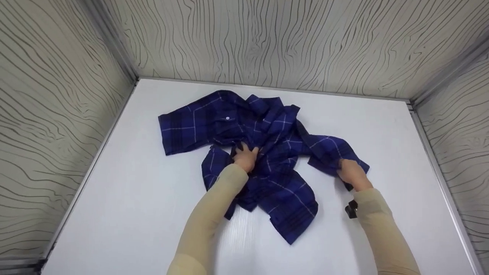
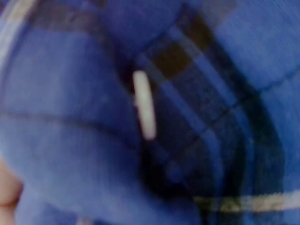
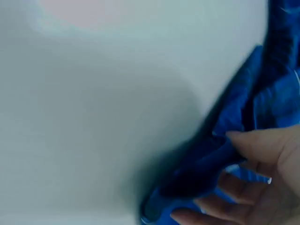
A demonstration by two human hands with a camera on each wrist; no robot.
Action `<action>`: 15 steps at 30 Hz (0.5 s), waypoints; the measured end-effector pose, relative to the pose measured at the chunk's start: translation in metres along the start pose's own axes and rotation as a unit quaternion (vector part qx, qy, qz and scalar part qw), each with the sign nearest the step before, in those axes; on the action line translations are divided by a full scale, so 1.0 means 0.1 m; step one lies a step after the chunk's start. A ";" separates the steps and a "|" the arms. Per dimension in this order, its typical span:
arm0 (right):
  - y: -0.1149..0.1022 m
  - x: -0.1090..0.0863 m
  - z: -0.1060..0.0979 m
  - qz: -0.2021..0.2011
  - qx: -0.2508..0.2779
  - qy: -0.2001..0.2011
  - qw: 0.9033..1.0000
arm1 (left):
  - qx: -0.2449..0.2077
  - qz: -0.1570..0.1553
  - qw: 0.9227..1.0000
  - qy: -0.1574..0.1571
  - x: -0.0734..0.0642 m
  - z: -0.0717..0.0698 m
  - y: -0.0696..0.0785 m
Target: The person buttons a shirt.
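Note:
A dark blue plaid shirt (image 1: 275, 152) with thin white lines lies crumpled on the white table. My left hand (image 1: 246, 158) grips the cloth near the shirt's middle, its fingertips sunk in the folds. In the left wrist view the blurred cloth (image 2: 70, 154) fills almost everything, with a pale button (image 2: 145, 105) seen edge-on and a bit of finger at the left edge. At the lower right, my right hand (image 1: 352, 173) holds the end of one sleeve (image 1: 330, 151). Its thumb and fingers (image 3: 255, 145) pinch the sleeve's edge in the right wrist view.
The white table (image 1: 126, 214) has a grey metal frame along its edges. Wood-grain patterned panels (image 1: 259, 46) rise at the back and both sides. Another sleeve (image 1: 179, 131) stretches out to the left, and a wide flap of shirt (image 1: 294, 206) points toward the front.

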State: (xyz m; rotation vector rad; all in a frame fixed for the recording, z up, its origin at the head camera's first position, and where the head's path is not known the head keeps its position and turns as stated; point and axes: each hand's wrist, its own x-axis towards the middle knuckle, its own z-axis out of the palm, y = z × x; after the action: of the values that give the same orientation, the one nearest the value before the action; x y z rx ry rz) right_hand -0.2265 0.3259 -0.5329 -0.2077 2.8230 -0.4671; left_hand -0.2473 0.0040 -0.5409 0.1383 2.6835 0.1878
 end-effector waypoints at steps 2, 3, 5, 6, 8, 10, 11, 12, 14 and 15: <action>0.05 -0.01 -0.11 -0.034 0.047 0.021 0.998 | 0.003 -0.004 1.000 -0.006 0.00 0.00 0.01; 0.08 -0.02 -0.17 -0.049 0.074 0.031 0.996 | 0.005 -0.005 1.000 -0.006 0.00 0.00 0.02; 0.15 -0.06 -0.33 -0.063 0.125 0.042 0.989 | 0.008 -0.004 1.000 -0.006 0.00 0.00 0.03; 0.18 -0.09 -0.41 -0.063 0.155 0.044 0.985 | 0.010 -0.002 1.000 -0.006 0.00 0.00 0.04; 0.26 -0.14 -0.60 -0.042 0.242 0.030 0.969 | 0.015 0.001 1.000 -0.002 0.00 0.00 0.04; 0.36 -0.20 -0.79 -0.013 0.355 0.006 0.935 | 0.019 0.001 1.000 -0.001 -0.01 0.00 0.04; 0.40 -0.22 -0.87 0.002 0.412 -0.002 0.911 | 0.020 0.000 1.000 -0.002 -0.01 0.00 0.04; 0.45 -0.24 -0.94 0.019 0.470 -0.007 0.883 | 0.019 -0.001 1.000 -0.004 -0.01 -0.01 0.04; 0.56 -0.25 -1.05 0.040 0.542 -0.009 0.839 | 0.014 -0.002 1.000 -0.004 -0.01 -0.01 0.04; 0.61 -0.25 -1.09 0.044 0.552 -0.010 0.832 | 0.012 -0.002 1.000 -0.002 -0.02 -0.01 0.04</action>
State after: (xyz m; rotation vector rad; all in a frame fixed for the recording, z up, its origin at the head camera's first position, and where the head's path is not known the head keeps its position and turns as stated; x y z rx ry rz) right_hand -0.2396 0.4196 -0.4480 0.1625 2.0589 -1.8928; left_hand -0.2462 0.0072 -0.5387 0.1414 2.6817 0.1531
